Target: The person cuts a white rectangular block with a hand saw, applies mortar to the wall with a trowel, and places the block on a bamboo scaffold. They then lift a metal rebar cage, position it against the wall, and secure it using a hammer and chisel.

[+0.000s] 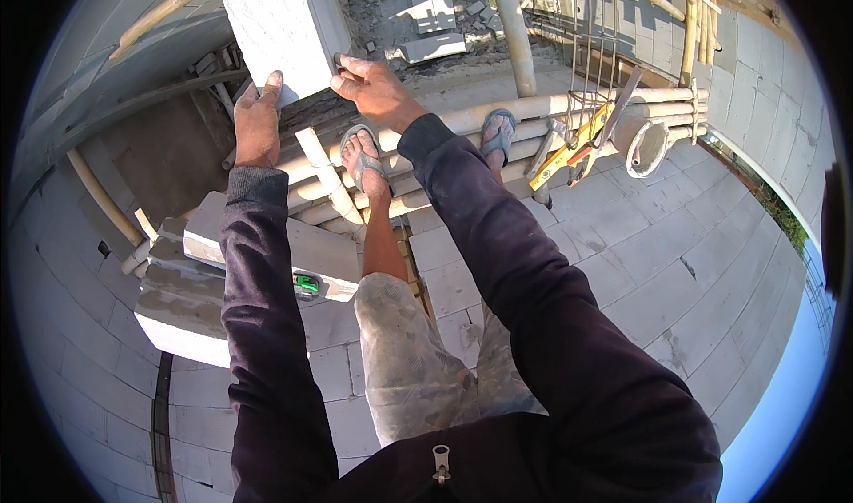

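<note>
At upper left, left grip [259,125] and right grip [377,91] clasp a pale block [278,34].
Likely heavy, stiff, chip-prone; hold both sides.

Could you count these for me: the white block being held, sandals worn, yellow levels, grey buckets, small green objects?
White block, held: 1
Sandals: 2
Yellow level: 1
Grey bucket: 1
Small green object: 1
Total: 6

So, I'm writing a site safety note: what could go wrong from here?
The large white rectangular block might slip, since the left hand and right hand are both at its near end.
Footing could fail: the grey-blue flip-flops stand on round tan bamboo poles.
The long yellow spirit level, lying over those poles, might get knocked off.
</note>
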